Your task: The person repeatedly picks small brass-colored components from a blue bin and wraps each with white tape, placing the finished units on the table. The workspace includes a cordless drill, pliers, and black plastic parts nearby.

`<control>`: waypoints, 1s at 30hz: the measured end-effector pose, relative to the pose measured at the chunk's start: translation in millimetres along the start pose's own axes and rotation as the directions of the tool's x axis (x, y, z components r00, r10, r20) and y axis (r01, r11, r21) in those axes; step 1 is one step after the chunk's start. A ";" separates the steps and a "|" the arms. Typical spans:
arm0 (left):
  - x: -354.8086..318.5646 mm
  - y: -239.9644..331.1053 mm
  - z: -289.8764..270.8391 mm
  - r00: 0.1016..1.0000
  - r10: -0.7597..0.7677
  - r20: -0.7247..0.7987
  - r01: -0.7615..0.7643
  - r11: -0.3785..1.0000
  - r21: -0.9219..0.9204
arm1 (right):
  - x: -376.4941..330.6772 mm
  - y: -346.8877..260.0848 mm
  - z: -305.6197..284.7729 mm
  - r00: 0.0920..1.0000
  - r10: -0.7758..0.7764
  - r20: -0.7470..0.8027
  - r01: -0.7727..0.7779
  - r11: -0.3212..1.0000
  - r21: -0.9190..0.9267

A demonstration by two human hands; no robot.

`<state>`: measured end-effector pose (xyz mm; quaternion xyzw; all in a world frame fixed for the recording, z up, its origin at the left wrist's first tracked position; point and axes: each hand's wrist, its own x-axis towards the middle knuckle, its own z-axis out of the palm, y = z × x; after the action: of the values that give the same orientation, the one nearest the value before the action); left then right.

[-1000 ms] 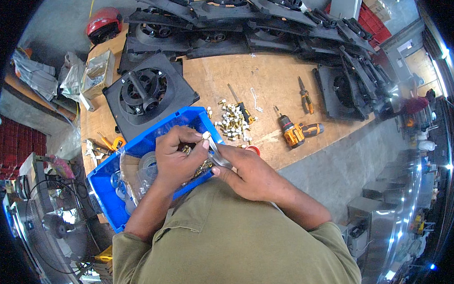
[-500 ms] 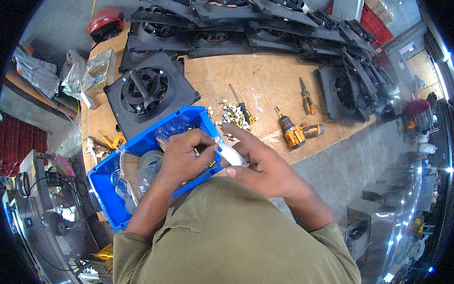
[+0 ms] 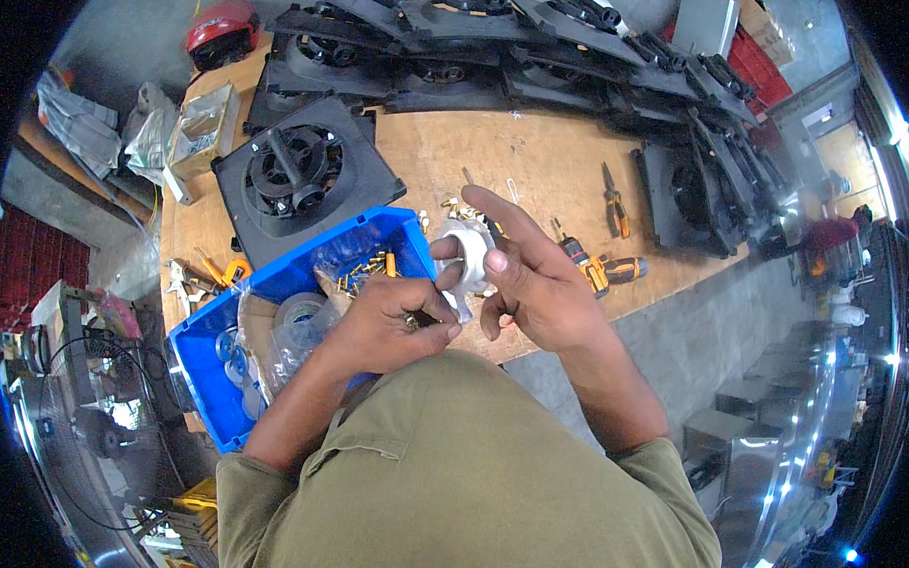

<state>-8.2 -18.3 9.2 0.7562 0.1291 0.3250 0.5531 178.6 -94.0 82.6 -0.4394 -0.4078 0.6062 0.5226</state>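
- Left hand (image 3: 388, 327): narrow; fingertips pinch a white strip (image 3: 464, 308); a brassy bit shows in its curl, mostly hidden;
- Right hand (image 3: 544, 292): thumb and fingers hold the tape roll (image 3: 472, 260); forefinger stretched out;
- Roll: by the table's (image 3: 429, 148) near edge, just beside the blue bin's (image 3: 406, 237) right end; brass pieces (image 3: 360, 278) lie inside the bin;
- Step, judged: drawing strip off the roll;
- Next move likely calls for a firm left pinch; roll free to turn.

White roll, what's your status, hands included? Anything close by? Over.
Right hand holding white roll. Left hand pinching its loose strip. Blue bin close by left hand.
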 end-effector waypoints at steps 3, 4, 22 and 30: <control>-2.0 0.5 0.1 1.000 -0.015 -0.009 0.014 0.999 -0.044 | 7.1 6.5 -3.3 0.999 0.037 0.021 -0.038 0.999 0.007; -2.7 1.0 -0.3 1.000 -0.025 -0.016 0.024 0.997 -0.069 | 8.6 8.9 -4.6 0.998 0.057 0.019 -0.057 0.998 -0.009; 1.3 6.8 -10.7 0.936 -0.050 -0.348 0.054 0.999 0.001 | -20.0 11.3 17.7 0.979 0.177 0.100 -0.136 0.937 -0.322; 7.1 10.8 -15.7 0.953 -0.172 -0.248 0.220 0.959 0.178 | -26.6 2.5 10.5 0.989 0.100 0.112 -0.070 0.965 -0.251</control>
<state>-14.6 -6.4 24.4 0.7493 0.2995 0.3388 0.4838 169.6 -121.1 86.0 -0.4798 -0.4923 0.5987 0.4112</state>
